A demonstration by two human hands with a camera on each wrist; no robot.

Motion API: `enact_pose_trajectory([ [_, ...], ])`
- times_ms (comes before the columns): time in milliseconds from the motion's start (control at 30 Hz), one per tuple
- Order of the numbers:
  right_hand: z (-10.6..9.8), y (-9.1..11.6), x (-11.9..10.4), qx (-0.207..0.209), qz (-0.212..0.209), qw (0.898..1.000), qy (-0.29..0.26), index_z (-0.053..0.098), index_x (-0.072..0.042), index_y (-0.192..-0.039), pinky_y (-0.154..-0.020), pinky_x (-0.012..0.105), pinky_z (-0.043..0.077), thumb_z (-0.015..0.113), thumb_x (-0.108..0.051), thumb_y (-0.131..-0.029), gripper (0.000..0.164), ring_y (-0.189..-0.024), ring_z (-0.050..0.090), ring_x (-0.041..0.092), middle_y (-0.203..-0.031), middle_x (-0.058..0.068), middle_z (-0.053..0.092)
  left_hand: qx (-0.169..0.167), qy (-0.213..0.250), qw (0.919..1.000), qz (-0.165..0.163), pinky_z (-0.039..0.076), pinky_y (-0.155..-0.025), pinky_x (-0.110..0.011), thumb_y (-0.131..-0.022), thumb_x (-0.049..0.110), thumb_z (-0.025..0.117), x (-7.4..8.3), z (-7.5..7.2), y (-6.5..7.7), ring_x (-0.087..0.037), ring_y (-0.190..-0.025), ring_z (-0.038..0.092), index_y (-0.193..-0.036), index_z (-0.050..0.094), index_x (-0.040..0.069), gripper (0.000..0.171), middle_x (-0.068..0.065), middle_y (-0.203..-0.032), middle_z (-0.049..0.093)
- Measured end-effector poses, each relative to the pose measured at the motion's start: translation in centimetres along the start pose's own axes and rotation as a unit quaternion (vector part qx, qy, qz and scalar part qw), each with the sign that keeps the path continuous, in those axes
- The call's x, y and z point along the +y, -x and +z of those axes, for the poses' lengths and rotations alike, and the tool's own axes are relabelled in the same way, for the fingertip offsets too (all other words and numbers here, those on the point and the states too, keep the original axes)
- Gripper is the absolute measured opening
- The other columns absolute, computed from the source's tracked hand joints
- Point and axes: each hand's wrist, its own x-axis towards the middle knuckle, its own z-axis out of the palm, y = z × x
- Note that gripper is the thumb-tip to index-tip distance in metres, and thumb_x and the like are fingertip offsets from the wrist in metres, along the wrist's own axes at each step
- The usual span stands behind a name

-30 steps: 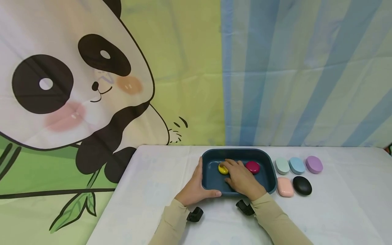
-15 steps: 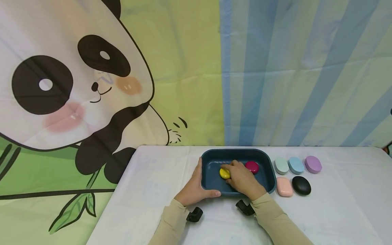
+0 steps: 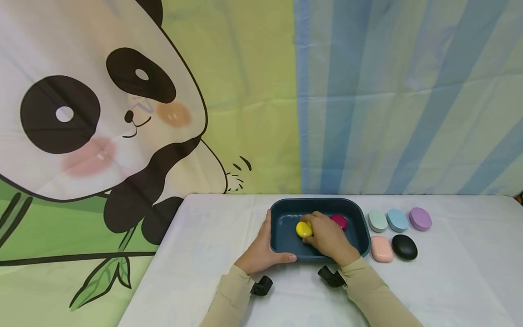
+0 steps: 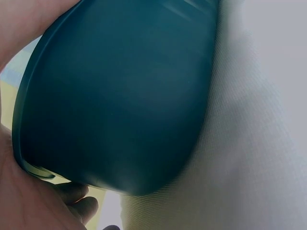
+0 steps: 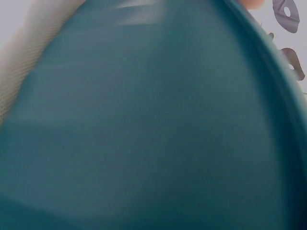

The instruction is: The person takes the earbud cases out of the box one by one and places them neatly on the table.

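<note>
In the head view, a dark blue-green rectangular tub (image 3: pixel 283 222) with rounded corners stands on the white-covered table. My left hand (image 3: pixel 263 247) holds its near left corner, fingers along the left wall and thumb along the front. The left wrist view shows the tub's outer wall (image 4: pixel 124 96) between thumb and fingers. Inside the tub, my right hand (image 3: pixel 327 234) pinches a glossy yellow rounded disc (image 3: pixel 304 230). Partly behind that hand lies a glossy dark pink-red disc (image 3: pixel 339 221). The tub's wall fills most of the right wrist view, hiding the right fingers' work.
Right of the tub sit mint (image 3: pixel 377 221), light blue (image 3: pixel 397 220) and purple (image 3: pixel 420 219) discs in a row. Nearer are a pink rounded rectangular piece (image 3: pixel 382 249) and a black oval (image 3: pixel 404 247). A panda-print cloth (image 3: pixel 163 113) hangs behind the table.
My right fingers have closed in on the yellow disc, which has shifted slightly right and nearer inside the tub. The left hand has kept its hold on the tub.
</note>
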Motion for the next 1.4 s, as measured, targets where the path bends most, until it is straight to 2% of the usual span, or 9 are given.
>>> enact_pose_trajectory([
  [167, -0.7, 0.4, -0.4, 0.012, 0.013, 1.0, -0.017, 0.062, -0.009, -0.112, -0.075, 0.038, 0.049, 0.083, -0.026, -0.068, 0.051, -0.078, 0.052, 0.018, -0.098, 0.006, 0.056, 0.0, 0.0, 1.0, 0.0, 0.019, -0.107, -0.048, -0.067, 0.046, 0.079, 0.0, 0.1, -0.1, -0.015, -0.138, 0.006, -0.142, -0.019, 0.036, 0.124, 0.008, -0.152, -0.008],
  [400, -1.9, 1.2, -0.5, 0.029, 0.012, 0.999, -0.034, 0.06, -0.008, -0.112, -0.076, 0.038, 0.048, 0.081, -0.028, -0.07, 0.052, -0.078, 0.052, 0.018, -0.098, 0.006, 0.055, 0.002, -0.001, 1.0, 0.006, 0.02, -0.107, -0.047, -0.068, 0.044, 0.08, 0.0, 0.0, 0.0, -0.016, -0.138, 0.006, -0.145, -0.018, 0.03, 0.125, 0.007, -0.152, -0.008],
  [567, -3.1, 2.1, -0.1, 0.042, 0.014, 0.999, -0.024, 0.059, -0.008, -0.113, -0.075, 0.039, 0.047, 0.081, -0.028, -0.071, 0.052, -0.081, 0.054, 0.018, -0.104, 0.006, 0.057, 0.003, 0.001, 1.0, 0.008, 0.019, -0.107, -0.048, -0.068, 0.045, 0.08, -0.2, 0.0, 0.1, -0.016, -0.138, 0.006, -0.146, -0.017, 0.029, 0.125, 0.009, -0.152, -0.008],
  [800, -4.4, 3.6, 0.9, 0.048, 0.015, 0.999, -0.013, 0.059, -0.006, -0.113, -0.073, 0.039, 0.048, 0.082, -0.031, -0.069, 0.055, -0.082, 0.056, 0.018, -0.105, 0.007, 0.059, 0.004, -0.002, 1.0, 0.005, 0.019, -0.107, -0.047, -0.065, 0.048, 0.08, -0.3, -0.1, 0.0, -0.014, -0.138, 0.004, -0.143, -0.018, 0.036, 0.126, 0.01, -0.152, -0.008],
  [1033, -5.6, 4.9, 2.0, 0.067, -0.006, 0.998, 0.007, 0.06, -0.015, -0.122, -0.067, 0.037, 0.049, 0.078, -0.032, -0.075, 0.054, -0.078, 0.055, 0.019, -0.104, 0.009, 0.057, 0.002, -0.004, 1.0, 0.009, 0.021, -0.106, -0.046, -0.063, 0.054, 0.079, -0.1, -0.1, -0.1, -0.013, -0.137, 0.004, -0.143, -0.018, 0.035, 0.128, 0.011, -0.152, -0.008],
  [1400, -8.5, 7.0, 3.7, 0.054, 0.046, 0.997, 0.012, 0.058, -0.011, -0.121, -0.061, 0.037, 0.047, 0.076, -0.028, -0.077, 0.05, -0.074, 0.052, 0.023, -0.108, 0.019, 0.054, -0.002, -0.004, 0.9998, 0.02, 0.02, -0.107, -0.046, -0.064, 0.054, 0.078, -0.2, -0.2, -0.1, -0.011, -0.137, 0.001, -0.142, -0.02, 0.038, 0.126, 0.012, -0.151, -0.01],
])
